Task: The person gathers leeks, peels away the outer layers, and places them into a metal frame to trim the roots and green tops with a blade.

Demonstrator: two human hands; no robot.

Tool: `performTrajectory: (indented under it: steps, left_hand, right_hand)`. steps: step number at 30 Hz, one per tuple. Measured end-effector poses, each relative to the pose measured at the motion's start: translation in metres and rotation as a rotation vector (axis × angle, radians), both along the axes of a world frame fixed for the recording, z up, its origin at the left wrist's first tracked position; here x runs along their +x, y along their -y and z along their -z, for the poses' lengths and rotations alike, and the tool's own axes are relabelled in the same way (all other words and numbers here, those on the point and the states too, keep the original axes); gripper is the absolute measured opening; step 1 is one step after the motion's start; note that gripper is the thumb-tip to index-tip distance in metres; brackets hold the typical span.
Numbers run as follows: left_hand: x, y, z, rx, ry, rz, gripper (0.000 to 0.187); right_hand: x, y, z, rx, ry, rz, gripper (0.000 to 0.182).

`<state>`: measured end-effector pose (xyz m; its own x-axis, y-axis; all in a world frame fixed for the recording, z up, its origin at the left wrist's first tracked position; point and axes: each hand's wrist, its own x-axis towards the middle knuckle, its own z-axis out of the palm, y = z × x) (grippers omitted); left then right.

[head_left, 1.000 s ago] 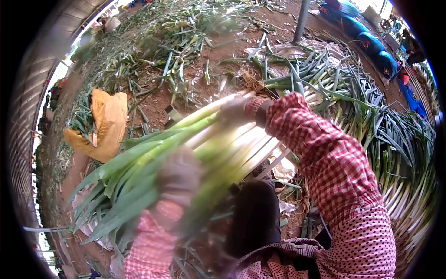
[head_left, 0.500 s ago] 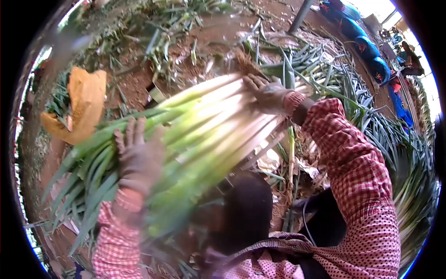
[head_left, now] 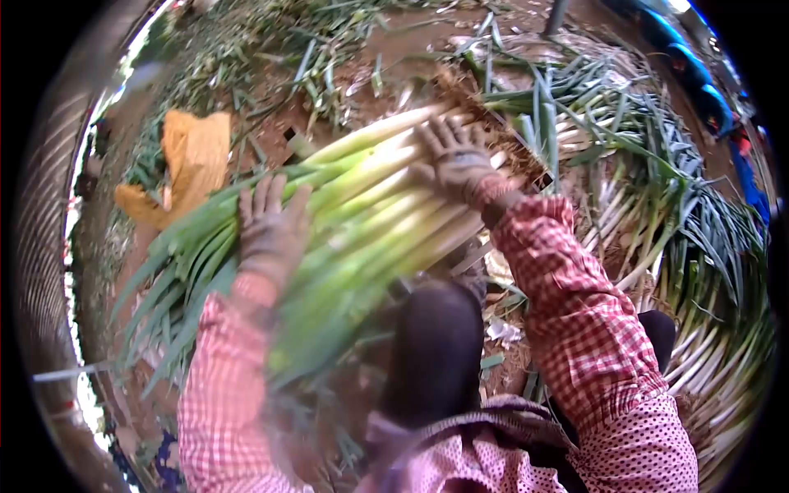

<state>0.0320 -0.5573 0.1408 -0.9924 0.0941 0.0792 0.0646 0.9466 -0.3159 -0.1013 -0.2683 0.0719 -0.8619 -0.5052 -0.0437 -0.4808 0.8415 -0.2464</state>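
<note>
A broad bundle of long green onions (head_left: 362, 205) lies slantwise before me, green leaves to the left and pale stalks with brown roots to the upper right. My left hand (head_left: 273, 234), gloved, rests on the leafy part with its fingers stretched out. On the pale stalks near the roots lies my right hand (head_left: 459, 160), also gloved, its fingers spread and not wrapped round anything. The bundle's lower edge is smeared by motion. What lies under it is hidden.
More green onions (head_left: 699, 271) are heaped along the right side. A torn orange-yellow piece (head_left: 197, 160) lies at the left. Cut leaves (head_left: 316, 62) litter the soil behind. Blue sacks (head_left: 694, 74) line the upper right, near a post (head_left: 556, 16). My knee (head_left: 436, 353) is just below the bundle.
The view has shifted, so the scene sits farther right. My right hand has moved left along the stalks, away from the roots, and its fingers are spread wider. My left hand stays on the leaves.
</note>
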Motion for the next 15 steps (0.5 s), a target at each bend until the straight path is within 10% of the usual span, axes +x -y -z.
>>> performTrajectory:
  steps: [5,15]
  left_hand:
    - [0.013,-0.038,-0.012,-0.162,-0.066,-0.149,0.049]
    - [0.194,-0.004,-0.021,0.06,-0.361,-0.537,0.123]
  right_hand:
    - [-0.01,-0.012,-0.022,-0.079,0.107,-0.092,0.076]
    - [-0.01,-0.003,0.009,0.005,-0.058,0.001,0.082]
